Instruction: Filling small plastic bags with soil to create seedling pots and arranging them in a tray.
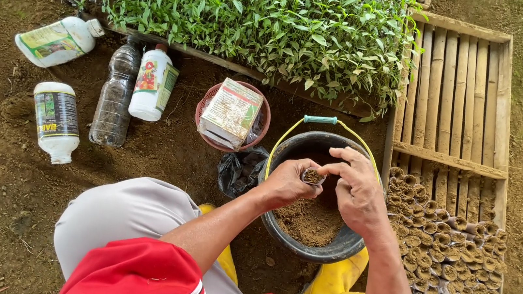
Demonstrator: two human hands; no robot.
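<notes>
My left hand is closed around a small soil-filled seedling tube, held upright over a black bucket. My right hand pinches at the tube's rim with thumb and forefinger. Brown soil lies in the bucket, which has a yellow wire handle with a green grip. To the right, several filled tubes stand packed together on a bamboo tray.
A dense tray of green seedlings lies ahead. On the dirt to the left are three white bottles and a dark clear bottle. A pink basket holds a carton. A black plastic bag sits beside the bucket. Yellow boots are below.
</notes>
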